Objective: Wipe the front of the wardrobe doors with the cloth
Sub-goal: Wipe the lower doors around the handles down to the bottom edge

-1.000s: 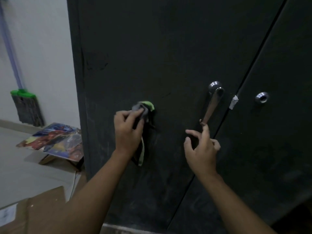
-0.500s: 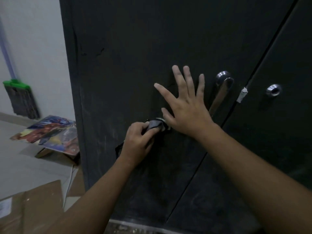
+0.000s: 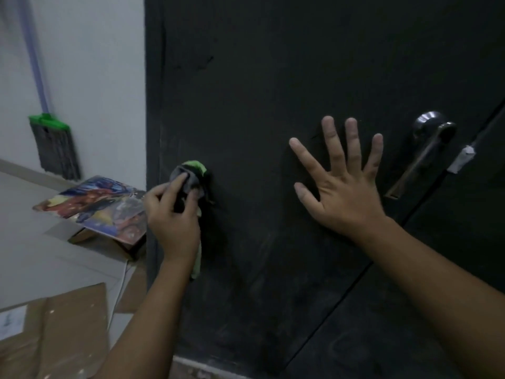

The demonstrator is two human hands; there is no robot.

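While the left hand (image 3: 172, 220) gripped the bunched grey-and-green cloth (image 3: 191, 179) against the black wardrobe door (image 3: 259, 77) at centre left of the frame, the right hand (image 3: 341, 192) lay flat, fingers spread wide, right of the cloth, beside the metal handle (image 3: 426, 149).

A bunched grey and green cloth (image 3: 191, 177) is gripped by the left hand (image 3: 172, 217) and held against the black left wardrobe door (image 3: 259, 77) near its left edge. The right hand (image 3: 341, 187) is laid flat on the same door, fingers spread, just left of a metal lever handle (image 3: 426, 149). A green-headed mop (image 3: 52, 140) is leaned against the white wall (image 3: 95, 64), above a colourful picture board (image 3: 95, 206) and cardboard (image 3: 54, 332) on the floor.
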